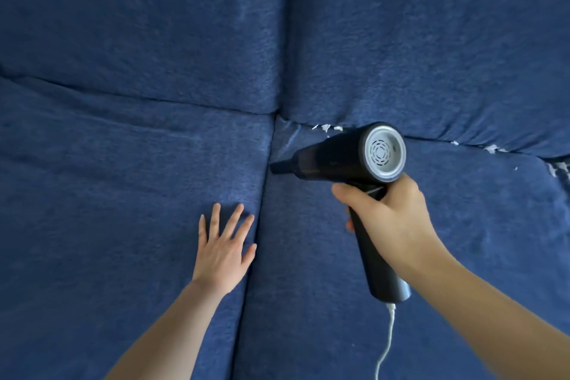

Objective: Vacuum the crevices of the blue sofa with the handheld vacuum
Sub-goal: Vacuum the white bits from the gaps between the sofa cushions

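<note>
The blue sofa [123,163] fills the view, with two seat cushions below and two back cushions above. My right hand [388,213] grips the handle of the black handheld vacuum [345,154]. Its narrow nozzle [277,167] touches the vertical crevice [262,194] between the seat cushions, near where all the seams meet. My left hand [223,247] lies flat with fingers spread on the left seat cushion, right beside that crevice. White crumbs [327,128] sit along the seam under the right back cushion.
More white crumbs [490,149] lie farther right along the same seam, and a cluster of bits [558,168] sits at the right edge. A white cord [387,345] hangs from the vacuum's handle base across the right seat cushion.
</note>
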